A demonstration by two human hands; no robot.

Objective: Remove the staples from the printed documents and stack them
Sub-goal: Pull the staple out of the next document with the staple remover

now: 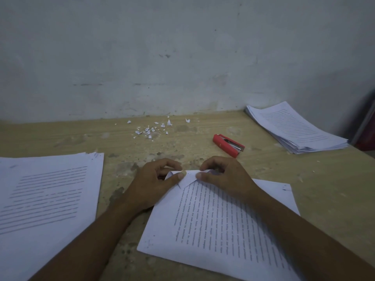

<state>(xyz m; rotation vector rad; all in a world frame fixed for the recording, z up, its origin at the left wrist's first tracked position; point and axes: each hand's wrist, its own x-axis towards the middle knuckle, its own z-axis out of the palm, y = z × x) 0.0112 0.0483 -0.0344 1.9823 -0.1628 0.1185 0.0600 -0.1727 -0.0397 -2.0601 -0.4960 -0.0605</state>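
The left stack (48, 199) lies near-left on the table (263, 165), with scraps (150, 129) beyond it. My left hand (156, 179) and right hand (223, 175) both pinch the folded corner (187, 177) of the document (223, 230) before me, fingers (172, 163) curled on it. Next come the stapler (228, 145) and the right stack (296, 128). I judge this staple still in and the work midway.

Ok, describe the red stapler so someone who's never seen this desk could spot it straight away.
Start at the wooden table against the grey wall; a stack of printed pages lies at its far right. Just left of that stack, beyond the right hand pinching the corner of a document, lies the stapler. It is the only red thing among white paper.
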